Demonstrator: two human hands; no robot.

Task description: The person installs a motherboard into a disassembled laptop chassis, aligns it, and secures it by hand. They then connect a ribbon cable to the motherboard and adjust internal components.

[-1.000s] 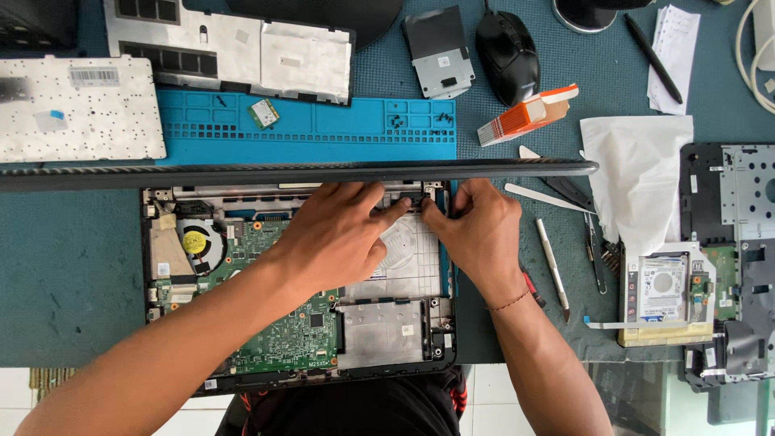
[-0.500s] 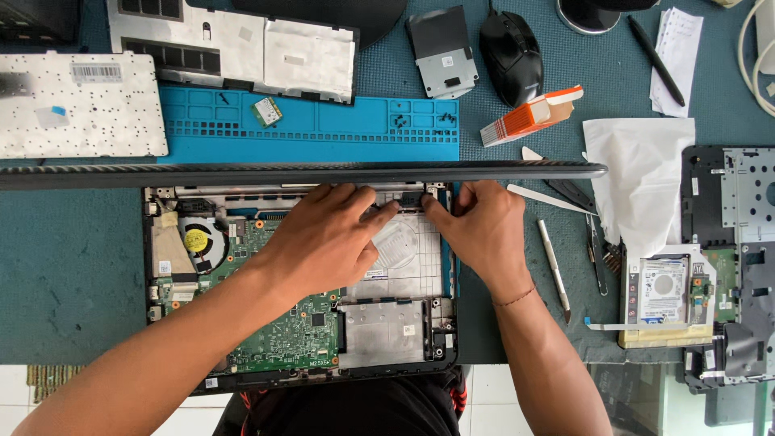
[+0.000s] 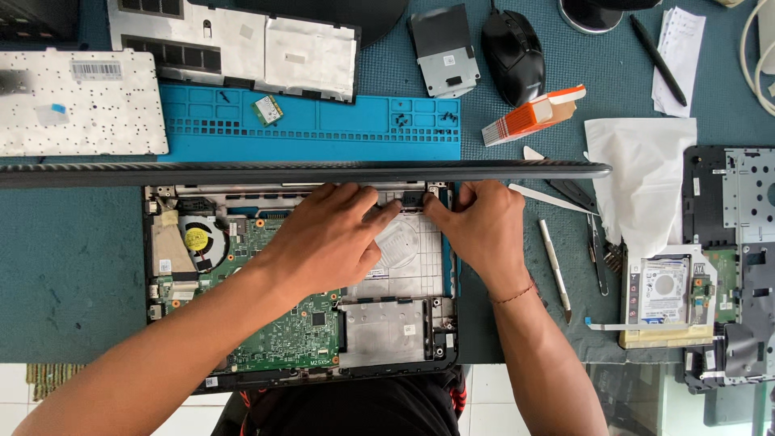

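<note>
An opened laptop base lies in front of me, its green circuit board and cooling fan exposed, and its lid stands edge-on along the back. My left hand rests on the silver bay area, fingertips pinching a small black part near the right hinge. My right hand meets it from the right, fingers pressed on the same part. Neither hand holds a tool.
Behind the lid lie a blue work mat with small screws, a keyboard turned face down, a cover panel, a drive caddy and a mouse. At the right are white tissue, tweezers and pry tools, a hard drive.
Both hands stay at the hinge part; the fingers have shifted only slightly. The view has drifted a little.
</note>
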